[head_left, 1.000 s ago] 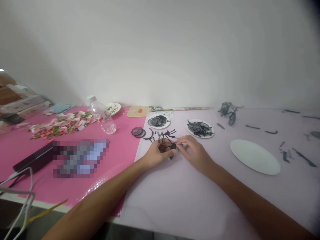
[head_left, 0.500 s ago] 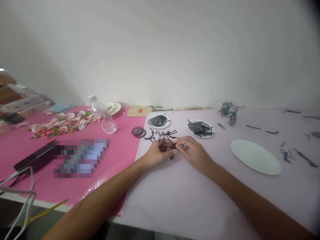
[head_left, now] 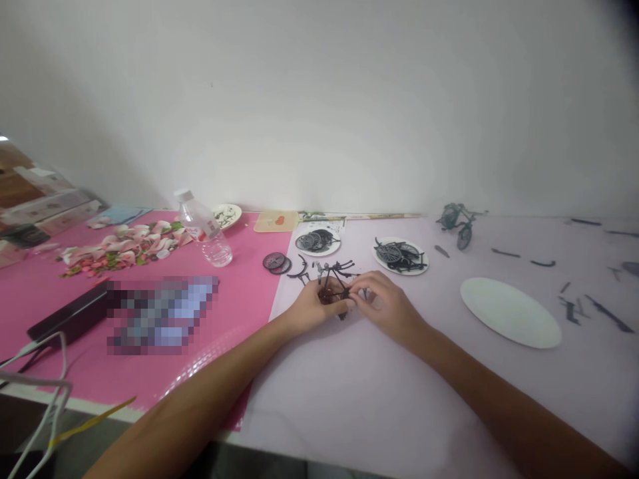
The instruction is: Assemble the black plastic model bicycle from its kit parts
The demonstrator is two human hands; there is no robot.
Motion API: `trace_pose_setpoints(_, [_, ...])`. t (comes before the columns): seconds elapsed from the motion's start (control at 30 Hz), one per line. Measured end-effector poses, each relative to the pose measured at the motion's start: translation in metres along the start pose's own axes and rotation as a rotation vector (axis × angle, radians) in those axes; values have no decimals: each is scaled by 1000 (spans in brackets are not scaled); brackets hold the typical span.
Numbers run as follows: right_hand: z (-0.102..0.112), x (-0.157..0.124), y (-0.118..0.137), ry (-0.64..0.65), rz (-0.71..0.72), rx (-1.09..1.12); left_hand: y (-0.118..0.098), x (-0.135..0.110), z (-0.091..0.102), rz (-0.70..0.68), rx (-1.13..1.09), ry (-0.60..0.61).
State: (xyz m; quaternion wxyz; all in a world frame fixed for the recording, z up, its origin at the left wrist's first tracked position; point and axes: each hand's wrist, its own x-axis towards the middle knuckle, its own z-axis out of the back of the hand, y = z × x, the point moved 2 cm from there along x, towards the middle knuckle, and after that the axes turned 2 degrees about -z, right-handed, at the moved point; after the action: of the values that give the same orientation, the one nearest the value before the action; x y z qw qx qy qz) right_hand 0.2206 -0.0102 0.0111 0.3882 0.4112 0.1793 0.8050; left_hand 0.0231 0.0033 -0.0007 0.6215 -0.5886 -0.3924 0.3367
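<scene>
Both hands meet over the pale cloth, working on a small black model bicycle frame (head_left: 333, 279). My left hand (head_left: 315, 310) is closed round its lower left side. The fingertips of my right hand (head_left: 382, 299) pinch at its right end; whether a separate small part is between them I cannot tell. Just beyond the hands lie a curved black part (head_left: 301, 267) and two black spoked wheels (head_left: 277, 263). Two white plates of black bicycle parts stand behind: the left plate (head_left: 304, 253) and the right plate (head_left: 424, 266).
An assembled model bicycle (head_left: 456, 223) stands at the back right. Nearer is a bare white plate (head_left: 510, 313), with loose dark parts (head_left: 569, 309) to its right. On the pink left side are a water bottle (head_left: 204, 229), artificial flowers (head_left: 130, 249) and a black box (head_left: 72, 309) with cables.
My right fingers have shifted very slightly to the left at the end of the frame. Otherwise the hands and the things on the table stay as they were.
</scene>
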Motion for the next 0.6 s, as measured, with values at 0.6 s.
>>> trace_pose_setpoints(0.6, [0,2,1,77,-38,44,1,1,0,7,-22,-12])
